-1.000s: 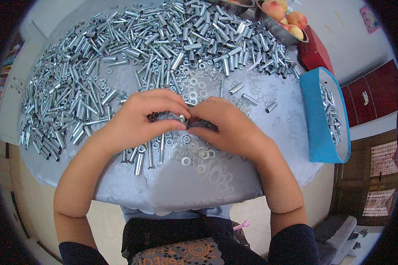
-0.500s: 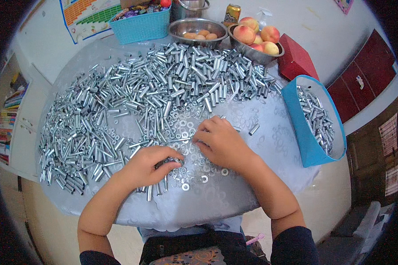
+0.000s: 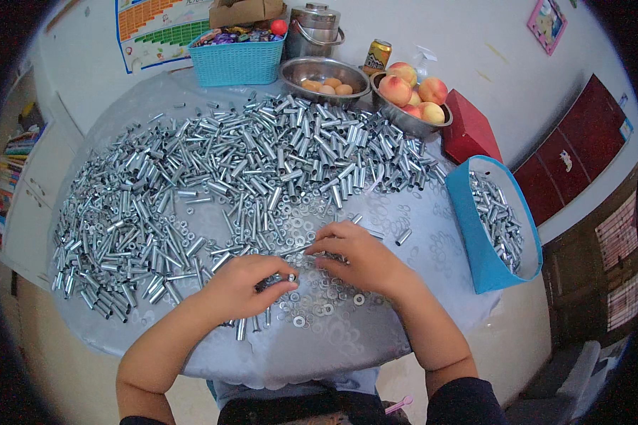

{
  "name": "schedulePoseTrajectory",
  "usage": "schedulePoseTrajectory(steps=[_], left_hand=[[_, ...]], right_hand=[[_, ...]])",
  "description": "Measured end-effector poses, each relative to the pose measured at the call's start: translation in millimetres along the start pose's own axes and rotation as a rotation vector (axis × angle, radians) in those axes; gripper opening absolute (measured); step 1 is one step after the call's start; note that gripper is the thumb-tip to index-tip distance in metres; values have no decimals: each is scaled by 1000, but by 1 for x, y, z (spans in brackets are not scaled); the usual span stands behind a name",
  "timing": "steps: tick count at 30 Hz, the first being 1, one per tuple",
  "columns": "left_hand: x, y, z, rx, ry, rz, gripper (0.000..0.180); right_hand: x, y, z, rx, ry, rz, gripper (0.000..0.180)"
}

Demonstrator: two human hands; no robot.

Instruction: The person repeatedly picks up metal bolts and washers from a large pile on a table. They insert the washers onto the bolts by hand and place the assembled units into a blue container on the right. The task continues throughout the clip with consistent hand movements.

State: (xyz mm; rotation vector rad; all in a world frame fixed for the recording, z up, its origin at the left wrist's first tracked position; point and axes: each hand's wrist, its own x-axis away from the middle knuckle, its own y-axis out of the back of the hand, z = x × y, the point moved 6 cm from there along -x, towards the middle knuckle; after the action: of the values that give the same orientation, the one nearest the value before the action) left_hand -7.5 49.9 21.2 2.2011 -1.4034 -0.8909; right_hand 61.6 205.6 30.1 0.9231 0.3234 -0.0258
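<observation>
My left hand [image 3: 244, 287] is curled at the near middle of the table, thumb and forefinger closed on a small metal nut [image 3: 292, 278]. More metal parts show darkly under its palm. To its right, my right hand [image 3: 358, 258] bends over the washers, its fingertips closed at the end of a thin bolt [image 3: 294, 251] that points left. Flat washers [image 3: 328, 309] are strewn between and below the hands. Several bolts and a tube [image 3: 242, 329] stick out beneath my left hand. A great heap of silvery tubes and bolts [image 3: 241, 152] spreads over the far and left parts.
A blue fabric bin [image 3: 468, 237] with metal tubes stands at the right edge, near a red box [image 3: 471, 127]. Along the back are a bowl of peaches [image 3: 412, 126], a bowl of eggs [image 3: 361, 73], a drink can [image 3: 377, 57], a metal pot [image 3: 312, 32] and a turquoise basket [image 3: 237, 67].
The whole view has tilted, so the table sits lower in the picture. The nut now shows at my left fingertips. My right hand stays over the washers, its fingers slightly shifted.
</observation>
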Motion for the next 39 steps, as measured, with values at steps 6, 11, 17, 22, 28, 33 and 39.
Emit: schedulePoseTrajectory(steps=[6, 11, 17, 22, 28, 33, 39], left_hand=[[-1, -5, 3, 56, 91, 32, 21], [0, -6, 5, 7, 2, 41, 21], [0, -9, 6, -34, 5, 85, 20], [3, -11, 8, -66, -4, 14, 24], [3, -12, 5, -75, 2, 26, 25], [3, -12, 5, -87, -27, 9, 24], [1, -10, 2, -94, -44, 14, 21]], right_hand=[[3, 8, 1, 154, -46, 119, 22], [0, 5, 6, 238, -44, 40, 24], [-1, 3, 6, 275, -80, 5, 25], [1, -3, 1, 278, -106, -12, 20], [1, -7, 4, 284, -72, 16, 20], [-2, -6, 5, 293, -65, 31, 19], [-2, -1, 19, -237, -170, 41, 15]])
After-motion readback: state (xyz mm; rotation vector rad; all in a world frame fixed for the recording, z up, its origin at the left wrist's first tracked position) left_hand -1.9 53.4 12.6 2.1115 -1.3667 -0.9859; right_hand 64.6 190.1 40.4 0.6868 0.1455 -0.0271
